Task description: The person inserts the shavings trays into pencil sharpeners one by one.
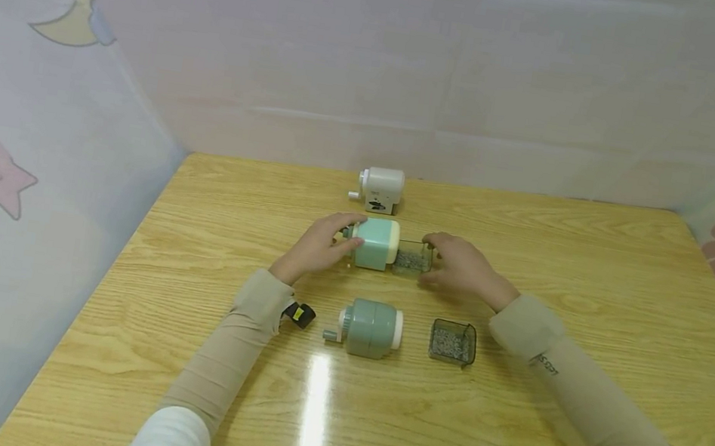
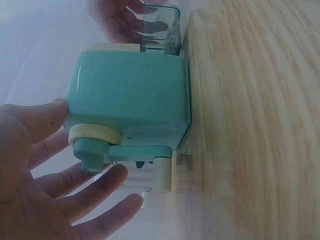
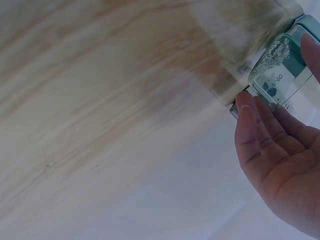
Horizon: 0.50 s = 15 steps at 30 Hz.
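Note:
A turquoise pencil sharpener (image 1: 373,244) with a cream end lies between the two hands. My left hand (image 1: 321,247) holds its crank end, the thumb on one side and the index finger partly hidden behind it; the other fingers spread near the crank in the left wrist view. From the sharpener's other end a clear shavings tray (image 1: 413,257) sticks out, with grey shavings inside. My right hand (image 1: 461,268) grips the tray's outer end between thumb and fingers. In the right wrist view, the tray (image 3: 272,67) is partly cut off by the frame edge.
Nearer me lie a darker green pencil sharpener (image 1: 373,330) and a separate tray (image 1: 453,342) of shavings. A white sharpener (image 1: 383,190) stands behind. A black strap piece (image 1: 300,314) shows by the left cuff. Cloth walls (image 1: 420,72) border the wooden table (image 1: 232,190).

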Tool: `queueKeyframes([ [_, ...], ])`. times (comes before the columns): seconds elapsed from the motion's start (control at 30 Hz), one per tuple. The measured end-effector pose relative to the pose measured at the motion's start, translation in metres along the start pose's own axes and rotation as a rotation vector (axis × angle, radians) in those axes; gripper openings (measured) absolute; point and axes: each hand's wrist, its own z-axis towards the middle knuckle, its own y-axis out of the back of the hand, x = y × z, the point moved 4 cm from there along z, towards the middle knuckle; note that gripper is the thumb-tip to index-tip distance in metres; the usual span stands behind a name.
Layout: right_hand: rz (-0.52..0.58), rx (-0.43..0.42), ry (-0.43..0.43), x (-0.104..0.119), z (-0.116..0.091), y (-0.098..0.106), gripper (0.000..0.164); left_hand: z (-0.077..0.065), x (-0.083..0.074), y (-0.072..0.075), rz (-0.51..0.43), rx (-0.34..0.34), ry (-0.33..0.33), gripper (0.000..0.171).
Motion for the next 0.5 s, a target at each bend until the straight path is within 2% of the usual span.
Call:
queueKeyframes([
  [0.5,-0.007,-0.004,0.027,0.0035,0.0048,-0.0014,0.073,0.0007,0.0023,-0.001,-0.008,-0.003,-0.012,0.044],
])
